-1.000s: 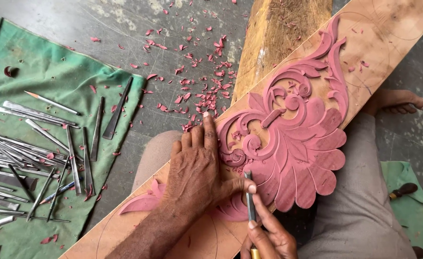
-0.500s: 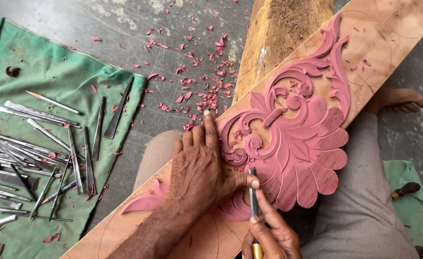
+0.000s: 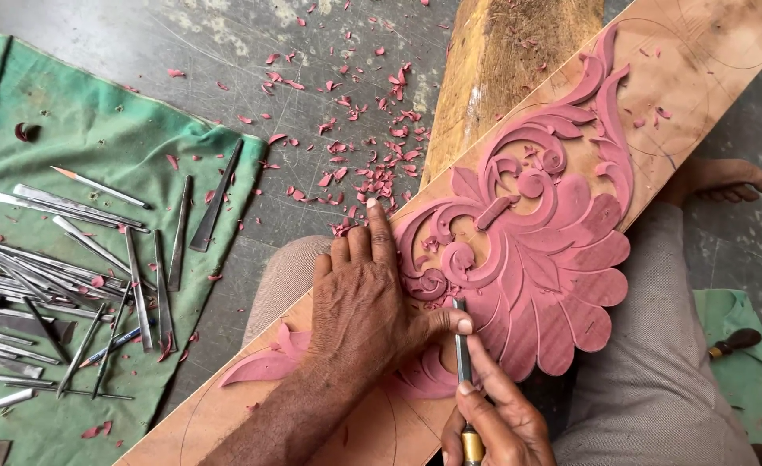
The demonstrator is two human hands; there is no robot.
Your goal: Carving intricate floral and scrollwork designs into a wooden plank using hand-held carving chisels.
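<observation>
Wooden plank [image 3: 726,52]: laid diagonally across the lap, bearing a pink-painted carved leaf scroll [image 3: 536,250] at its middle.

Left hand [image 3: 363,311]: pressed flat on the plank beside the carving, fingers together and extended, thumb set against the tool shaft.

Right hand [image 3: 493,423]: fingers clamped around a carving chisel [image 3: 462,362], brass ferrule visible at the bottom; the blade tip is placed on the lower edge of the scroll.

Green cloth [image 3: 61,121]: spread on the floor at left, loaded with many steel chisels [image 3: 70,259].

Pink chips [image 3: 372,147]: scattered on the concrete floor above the plank.
</observation>
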